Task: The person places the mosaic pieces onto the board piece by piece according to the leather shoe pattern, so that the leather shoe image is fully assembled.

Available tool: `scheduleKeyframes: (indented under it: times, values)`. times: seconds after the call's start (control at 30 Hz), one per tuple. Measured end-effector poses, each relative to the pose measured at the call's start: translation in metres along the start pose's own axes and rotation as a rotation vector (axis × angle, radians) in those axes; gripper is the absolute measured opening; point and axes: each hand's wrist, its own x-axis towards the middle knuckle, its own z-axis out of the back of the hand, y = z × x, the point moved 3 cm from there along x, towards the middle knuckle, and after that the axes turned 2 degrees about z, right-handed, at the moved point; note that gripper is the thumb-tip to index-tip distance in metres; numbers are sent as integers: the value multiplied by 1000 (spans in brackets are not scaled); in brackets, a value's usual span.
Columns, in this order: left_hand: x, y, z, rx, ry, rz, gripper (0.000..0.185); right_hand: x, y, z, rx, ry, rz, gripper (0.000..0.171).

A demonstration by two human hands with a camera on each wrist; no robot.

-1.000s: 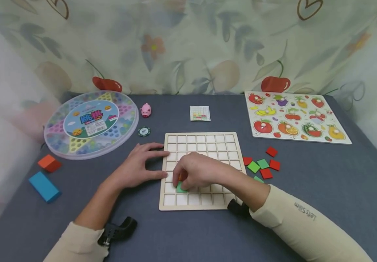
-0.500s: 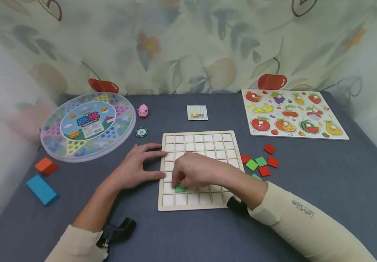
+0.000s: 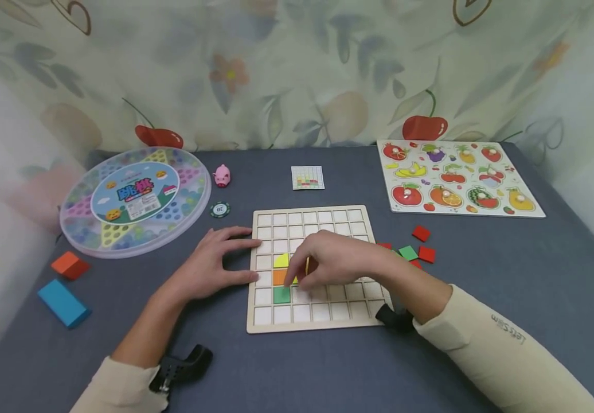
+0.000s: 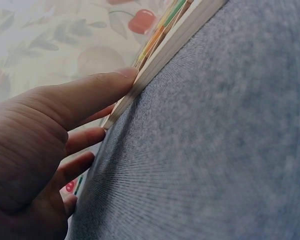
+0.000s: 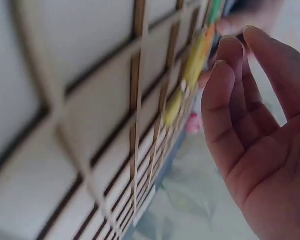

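A wooden grid board (image 3: 317,326) lies in the middle of the grey table. In its second column a yellow tile (image 3: 281,261), an orange tile (image 3: 279,277) and a green tile (image 3: 281,295) sit one below the other. My right hand (image 3: 328,261) hovers over the board with relaxed fingers, fingertips beside the orange tile; a yellow sliver (image 3: 307,265) shows under it. In the right wrist view the right hand's fingers (image 5: 230,100) are loose, with nothing in the palm. My left hand (image 3: 214,261) lies flat against the board's left edge, its thumb (image 4: 105,85) touching the board's rim (image 4: 180,35).
Loose red tiles (image 3: 426,253) and a green tile (image 3: 407,252) lie right of the board. A fruit puzzle (image 3: 457,178) is at the back right, a pattern card (image 3: 307,178) behind the board. Left are a round game box (image 3: 134,198), a pink pig (image 3: 221,175), a chip (image 3: 219,209), an orange block (image 3: 70,265) and a blue block (image 3: 63,302).
My right hand lifted off the green tile and drew back to the right, uncovering the yellow, orange and green tiles in the column. The left hand stayed at the board's edge.
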Motion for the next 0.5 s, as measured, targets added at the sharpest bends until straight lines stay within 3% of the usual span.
scheduleKeyframes:
  times: [0.27,0.5]
  values:
    - [0,1,-1,-12,4,-1,63,-36,-19,21,84,-96,-90,18]
    - [-1,1,-1,-13,7,8,63,-64,-40,35,41,-167,-158,18]
